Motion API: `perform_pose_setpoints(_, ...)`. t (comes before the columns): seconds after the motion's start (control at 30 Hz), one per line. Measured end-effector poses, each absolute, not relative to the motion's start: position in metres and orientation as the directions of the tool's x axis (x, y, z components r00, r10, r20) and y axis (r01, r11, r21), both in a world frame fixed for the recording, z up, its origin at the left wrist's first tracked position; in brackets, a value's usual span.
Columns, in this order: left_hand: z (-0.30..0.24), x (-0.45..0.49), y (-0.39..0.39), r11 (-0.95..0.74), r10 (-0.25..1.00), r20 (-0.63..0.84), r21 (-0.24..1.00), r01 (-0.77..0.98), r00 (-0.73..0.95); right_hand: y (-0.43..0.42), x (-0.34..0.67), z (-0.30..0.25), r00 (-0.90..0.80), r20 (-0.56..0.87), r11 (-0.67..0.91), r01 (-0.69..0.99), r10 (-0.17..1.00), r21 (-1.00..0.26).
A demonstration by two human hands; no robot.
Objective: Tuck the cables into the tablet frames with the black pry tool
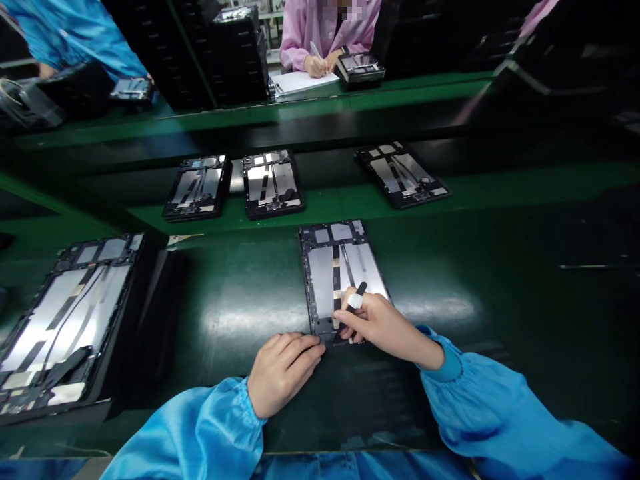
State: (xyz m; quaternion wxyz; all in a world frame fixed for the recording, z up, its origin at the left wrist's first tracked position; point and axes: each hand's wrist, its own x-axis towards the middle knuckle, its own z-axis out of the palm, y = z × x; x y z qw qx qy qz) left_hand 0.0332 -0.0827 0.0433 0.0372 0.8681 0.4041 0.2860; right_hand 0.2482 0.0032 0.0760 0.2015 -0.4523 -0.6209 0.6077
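Observation:
An opened tablet back [336, 270] with silver plates and black cables lies flat on the green bench in front of me. My right hand [385, 327] is closed on a black pen-like tool [357, 295] whose tip rests on the tablet's lower part. My left hand [283, 370] lies on the bench with its fingers curled, the fingertips touching the tablet's lower left corner. Both arms wear blue sleeves.
A stack of opened tablets [60, 320] sits at my left. Three more tablets [273, 181] lie on the green conveyor belt [480, 187] beyond. Across it a person in pink [325, 33] writes on paper; a blue-sleeved person [75, 33] works at far left.

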Motion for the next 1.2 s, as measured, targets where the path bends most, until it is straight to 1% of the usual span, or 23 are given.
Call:
perform_pose_setpoints(0.1, 0.044, 0.032, -0.083, -0.674, 0.722, 0.445, 0.281, 0.683, 0.529, 0.003, 0.247, 0.077, -0.51, -0.301, -0.143, 0.325, 0.806, -0.935)
perform_pose_setpoints(0.23, 0.045, 0.03, -0.085, -0.696, 0.696, 0.377, 0.148, 0.702, 0.611, 0.003, 0.249, 0.078, -0.515, -0.308, -0.153, 0.323, 0.8, -0.934)
perform_pose_setpoints(0.3, 0.045, 0.03, -0.086, -0.691, 0.699, 0.361, 0.116, 0.713, 0.618, 0.002, 0.255, 0.076, -0.497, -0.304, -0.164, 0.307, 0.813, -0.938)
perform_pose_setpoints(0.37, 0.046, 0.032, -0.086, -0.684, 0.706, 0.366, 0.133, 0.717, 0.606, 0.001, 0.264, 0.074, -0.451, -0.264, -0.124, 0.317, 0.852, -0.94)
perform_pose_setpoints(0.43, 0.045, 0.033, -0.086, -0.682, 0.711, 0.376, 0.162, 0.713, 0.595, -0.002, 0.273, 0.073, -0.419, -0.2, -0.033, 0.372, 0.886, -0.928)
perform_pose_setpoints(0.5, 0.044, 0.034, -0.085, -0.684, 0.711, 0.384, 0.186, 0.705, 0.588, -0.006, 0.279, 0.073, -0.424, -0.157, 0.049, 0.435, 0.892, -0.899)
perform_pose_setpoints(0.6, 0.042, 0.033, -0.084, -0.685, 0.712, 0.397, 0.208, 0.699, 0.58, -0.009, 0.28, 0.074, -0.454, -0.149, 0.099, 0.478, 0.878, -0.873)
perform_pose_setpoints(0.67, 0.042, 0.032, -0.083, -0.678, 0.717, 0.405, 0.212, 0.704, 0.568, -0.01, 0.278, 0.074, -0.453, -0.153, 0.096, 0.48, 0.878, -0.872)
perform_pose_setpoints(0.87, 0.041, 0.032, -0.083, -0.681, 0.711, 0.404, 0.193, 0.706, 0.575, -0.009, 0.278, 0.07, -0.425, -0.184, 0.015, 0.424, 0.886, -0.906)
perform_pose_setpoints(1.07, 0.039, 0.034, -0.085, -0.678, 0.704, 0.361, 0.087, 0.73, 0.611, -0.009, 0.277, 0.071, -0.419, -0.158, 0.03, 0.409, 0.894, -0.912)
perform_pose_setpoints(1.2, 0.039, 0.034, -0.086, -0.671, 0.712, 0.341, 0.071, 0.738, 0.614, -0.009, 0.277, 0.072, -0.421, -0.16, 0.044, 0.436, 0.893, -0.899)
